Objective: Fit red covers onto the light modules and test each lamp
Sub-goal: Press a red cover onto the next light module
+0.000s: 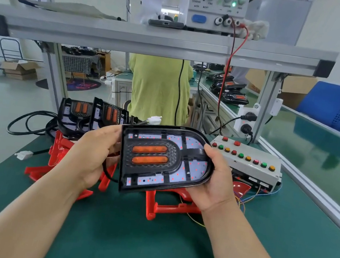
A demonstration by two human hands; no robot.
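Left hand (94, 152) grips the flat end of a black light module (166, 159), thumb over its edge; right hand (215, 185) clasps the rounded end. The module (small red points glow on its board) is held above red covers (171, 208) lying on the green counter (145, 247), near a button box (248, 163).

Bright, even, cool light fills the room, so shadows are soft: only a faint one lies on the green surface (135, 241) beneath the light module (191, 154), whose small red dots glow weakly. The glossy belt (328, 151) at right mirrors pale glare. The wide lens bows the shelf rail (156, 39) and stretches the corners (top edge smeared, power supply (214, 13) lettering soft).
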